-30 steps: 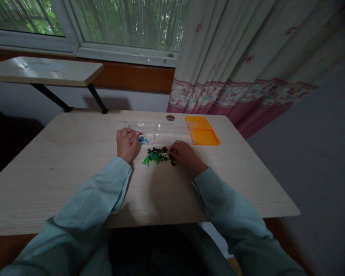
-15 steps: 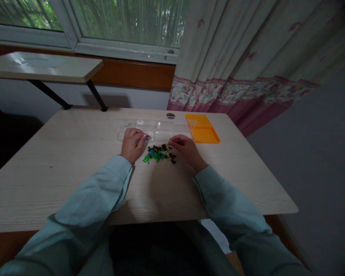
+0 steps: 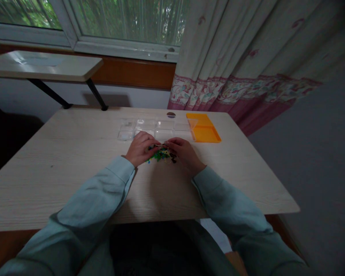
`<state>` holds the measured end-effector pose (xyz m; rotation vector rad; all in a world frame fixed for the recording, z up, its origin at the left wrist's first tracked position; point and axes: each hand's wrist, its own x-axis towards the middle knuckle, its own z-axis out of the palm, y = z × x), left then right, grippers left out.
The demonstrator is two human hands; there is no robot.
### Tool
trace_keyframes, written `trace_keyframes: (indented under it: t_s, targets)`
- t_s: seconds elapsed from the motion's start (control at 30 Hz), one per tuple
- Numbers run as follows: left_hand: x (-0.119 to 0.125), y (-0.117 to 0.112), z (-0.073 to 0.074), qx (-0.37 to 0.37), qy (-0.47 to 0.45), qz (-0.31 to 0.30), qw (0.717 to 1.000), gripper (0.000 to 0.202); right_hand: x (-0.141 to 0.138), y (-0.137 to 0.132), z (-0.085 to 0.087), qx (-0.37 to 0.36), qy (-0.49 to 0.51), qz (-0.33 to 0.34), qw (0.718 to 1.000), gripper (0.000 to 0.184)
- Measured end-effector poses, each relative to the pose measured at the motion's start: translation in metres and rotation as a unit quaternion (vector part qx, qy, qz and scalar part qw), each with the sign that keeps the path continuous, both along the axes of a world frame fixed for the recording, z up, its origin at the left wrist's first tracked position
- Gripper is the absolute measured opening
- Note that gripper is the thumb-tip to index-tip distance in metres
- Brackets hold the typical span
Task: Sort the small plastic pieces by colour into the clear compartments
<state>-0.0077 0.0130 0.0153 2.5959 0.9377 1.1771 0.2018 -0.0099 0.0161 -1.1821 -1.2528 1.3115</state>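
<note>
A small pile of coloured beads (image 3: 163,154), green, blue, yellow and dark, lies on the pale wooden table (image 3: 74,168). My left hand (image 3: 140,147) rests on the pile's left side, fingers curled over the beads. My right hand (image 3: 180,150) sits on the pile's right side, fingertips pinched together at its top. What either hand holds is too small to make out. Just beyond the hands stands a clear plastic compartment box (image 3: 149,128).
An orange lid (image 3: 203,128) lies at the box's right end, near the table's back right. A round hole (image 3: 170,114) marks the table's far edge. A second small table (image 3: 43,67) stands behind at left, under the window. Curtains hang at right.
My left hand has moved right, from the clear box to the bead pile. My right hand has shifted slightly left, so both hands now meet over the beads.
</note>
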Motion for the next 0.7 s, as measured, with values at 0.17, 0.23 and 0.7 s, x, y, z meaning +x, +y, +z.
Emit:
trace_keyframes:
  t_s: [0.17,0.23,0.7]
  targets:
    - [0.0,-0.001,0.002,-0.019,0.022,-0.018,0.999,0.023,-0.005,-0.007,0.002,0.026,-0.082,-0.005,0.996,0.033]
    - [0.0,-0.001,0.002,-0.026,0.026,-0.022,0.999,0.023,-0.007,-0.009,0.004,0.047,-0.118,-0.012,0.992,0.033]
    - [0.0,0.0,0.002,-0.023,0.021,-0.031,0.999,0.018,-0.012,-0.014,0.006,0.119,-0.211,-0.026,0.97,0.029]
